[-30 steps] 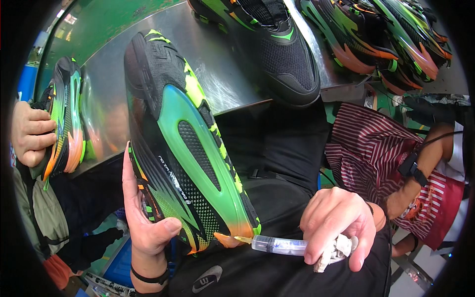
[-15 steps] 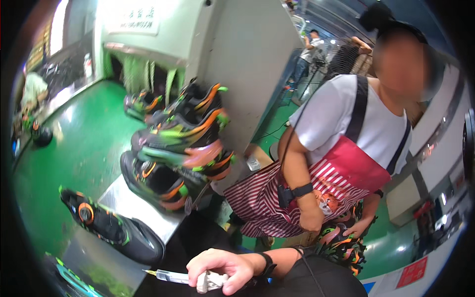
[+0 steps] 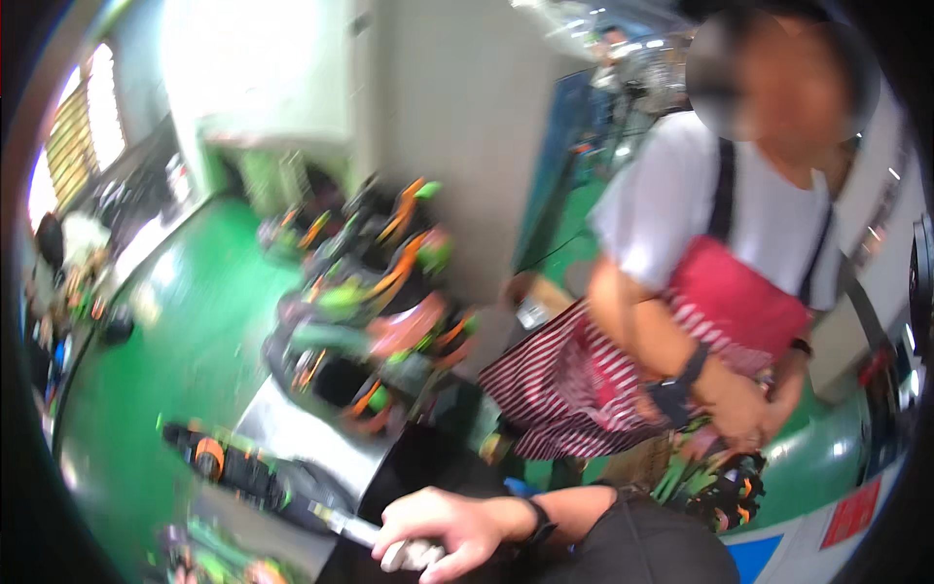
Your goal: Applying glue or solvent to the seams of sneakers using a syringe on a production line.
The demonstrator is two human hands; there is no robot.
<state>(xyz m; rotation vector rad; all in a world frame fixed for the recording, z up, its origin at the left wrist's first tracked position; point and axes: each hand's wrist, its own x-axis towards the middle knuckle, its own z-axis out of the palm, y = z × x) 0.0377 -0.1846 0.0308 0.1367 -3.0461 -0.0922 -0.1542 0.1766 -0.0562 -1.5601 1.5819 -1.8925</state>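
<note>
My right hand (image 3: 443, 535), with a dark band at its wrist, is closed around a syringe (image 3: 350, 527) and a crumpled white cloth or tissue (image 3: 413, 557). The syringe's thin end points left, and in the picture it overlaps the toe of a black shoe (image 3: 248, 477) with orange and green trim. Whether it touches the shoe I cannot tell, as the picture is smeared. Another green and black shoe (image 3: 219, 555) lies at the lower left edge. My left hand is out of view.
A heap of similar shoes (image 3: 389, 292) sits beyond the metal tabletop (image 3: 287, 428), by a grey machine panel (image 3: 457, 146). On the right, a co-worker in a red striped apron (image 3: 574, 389) bends over more shoes (image 3: 725, 496), hands close together. The floor (image 3: 126, 409) is green.
My view has swung, so the shoes and the co-worker appear further right. The syringe now overlaps the black shoe's toe. The co-worker's hands have come together over the shoes.
</note>
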